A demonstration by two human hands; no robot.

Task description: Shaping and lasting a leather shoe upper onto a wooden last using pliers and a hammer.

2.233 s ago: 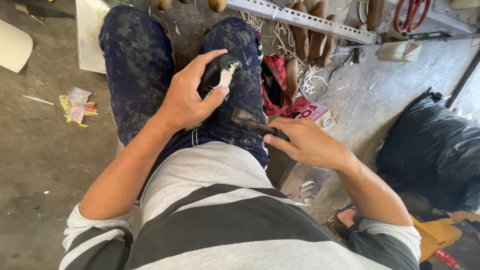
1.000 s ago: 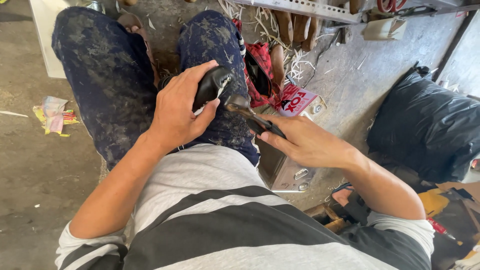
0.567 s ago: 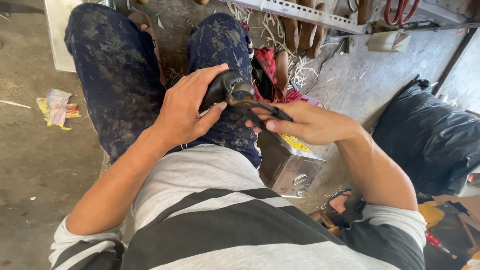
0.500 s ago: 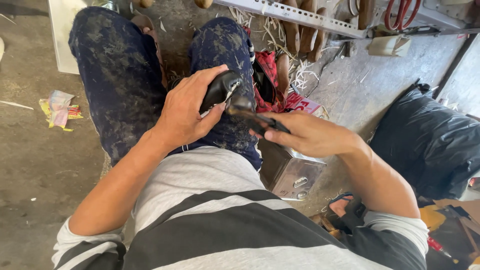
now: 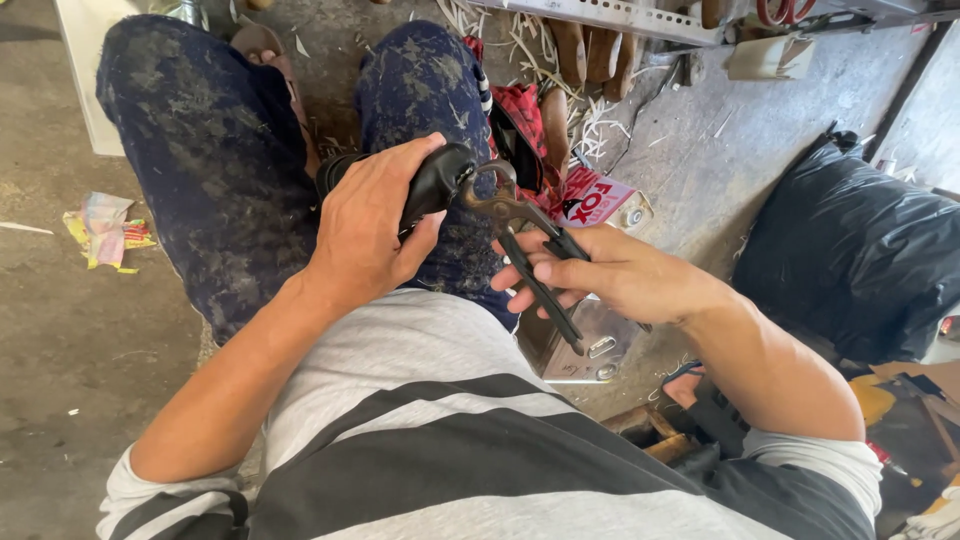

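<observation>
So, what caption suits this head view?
Left hand steadies a black leather shoe on the lap; right hand applies dark metal pincers.

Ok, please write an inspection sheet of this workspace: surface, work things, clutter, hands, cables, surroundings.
Surface: concrete floor, dusty; the person sits with the work on the lap.
Work things: black shoe on the right thigh; pincers, head at the shoe's edge.
Clutter: crumpled wrapper on the floor at left; pale shavings ahead; red cloth by the knee.
Hands: left hand grips the shoe; right hand closed on the pincers' handles.
Cables: nothing seen.
Surroundings: black bag at right; metal box under the right forearm; metal rail at top.
</observation>
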